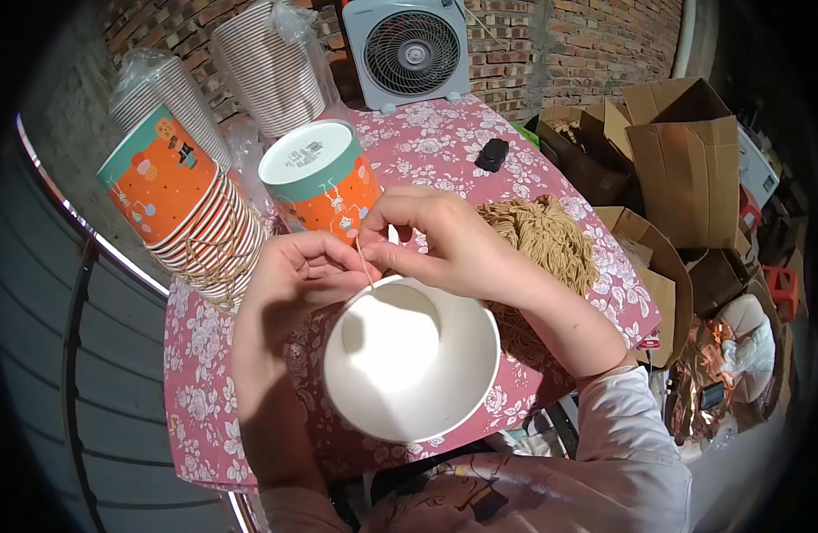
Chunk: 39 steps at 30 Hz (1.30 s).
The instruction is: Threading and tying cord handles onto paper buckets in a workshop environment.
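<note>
A white paper bucket (467, 373) stands in front of me on the table, its mouth facing up and its inside brightly lit. At its far rim, a thin tan cord (365, 264) runs between my fingers. My left hand (307, 266) pinches the cord close to the rim. From the other side my right hand (436, 235) is closed on the cord too, thumb and forefinger together just above the rim. My fingers partly hide where the cord meets the bucket.
Behind my hands, an orange and green bucket (316, 173) stands bottom up. Stacked buckets with cords (174, 191) lean at the left, near wrapped white stacks (267, 71). A tan cord bundle (547, 244), black object (492, 155) and fan (413, 53) share the flowered tablecloth (409, 138). Cardboard boxes (680, 169) stand right.
</note>
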{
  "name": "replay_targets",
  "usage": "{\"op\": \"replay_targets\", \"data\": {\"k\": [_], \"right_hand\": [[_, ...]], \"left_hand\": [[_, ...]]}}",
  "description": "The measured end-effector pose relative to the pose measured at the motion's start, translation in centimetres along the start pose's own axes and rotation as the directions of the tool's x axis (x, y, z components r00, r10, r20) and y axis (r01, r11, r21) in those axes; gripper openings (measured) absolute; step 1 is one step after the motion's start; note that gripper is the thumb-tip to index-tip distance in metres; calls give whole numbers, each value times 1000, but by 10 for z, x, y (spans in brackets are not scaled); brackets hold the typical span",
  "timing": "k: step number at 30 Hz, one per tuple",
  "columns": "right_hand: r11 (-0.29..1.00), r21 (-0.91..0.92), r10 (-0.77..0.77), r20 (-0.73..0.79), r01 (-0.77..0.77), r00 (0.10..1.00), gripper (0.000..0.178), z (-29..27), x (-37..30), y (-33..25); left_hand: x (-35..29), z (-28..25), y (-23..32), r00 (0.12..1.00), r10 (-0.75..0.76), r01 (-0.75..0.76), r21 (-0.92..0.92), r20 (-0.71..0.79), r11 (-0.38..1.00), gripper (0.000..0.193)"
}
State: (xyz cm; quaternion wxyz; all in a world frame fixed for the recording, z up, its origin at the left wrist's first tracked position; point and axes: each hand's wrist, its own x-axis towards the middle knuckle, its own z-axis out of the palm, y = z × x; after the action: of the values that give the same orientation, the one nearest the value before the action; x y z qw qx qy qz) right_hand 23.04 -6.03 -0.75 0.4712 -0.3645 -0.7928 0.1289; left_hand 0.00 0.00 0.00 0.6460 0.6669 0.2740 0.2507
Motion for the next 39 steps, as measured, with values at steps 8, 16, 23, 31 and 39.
{"op": "replay_targets", "data": {"k": [8, 16, 23, 31, 39], "right_hand": [[999, -26, 28, 18, -28, 999, 15, 3, 0, 2], [998, 2, 66, -22, -66, 998, 16, 3, -2, 0], [980, 121, 166, -87, -155, 982, 13, 11, -2, -2], [917, 307, 293, -85, -255, 952, 15, 16, -2, 2], [900, 317, 315, 4, -300, 949, 18, 7, -2, -5]], "left_hand": [[5, 16, -2, 972, 113, -107, 39, -206, 994, 26], [8, 25, -4, 921, 310, -260, 219, -236, 940, 23], [0, 19, 3, 921, 235, -160, 247, -312, 956, 15], [3, 27, 5, 912, 252, -181, 233, -325, 956, 16], [7, 16, -1, 967, 153, -155, 10, -203, 988, 11]]}}
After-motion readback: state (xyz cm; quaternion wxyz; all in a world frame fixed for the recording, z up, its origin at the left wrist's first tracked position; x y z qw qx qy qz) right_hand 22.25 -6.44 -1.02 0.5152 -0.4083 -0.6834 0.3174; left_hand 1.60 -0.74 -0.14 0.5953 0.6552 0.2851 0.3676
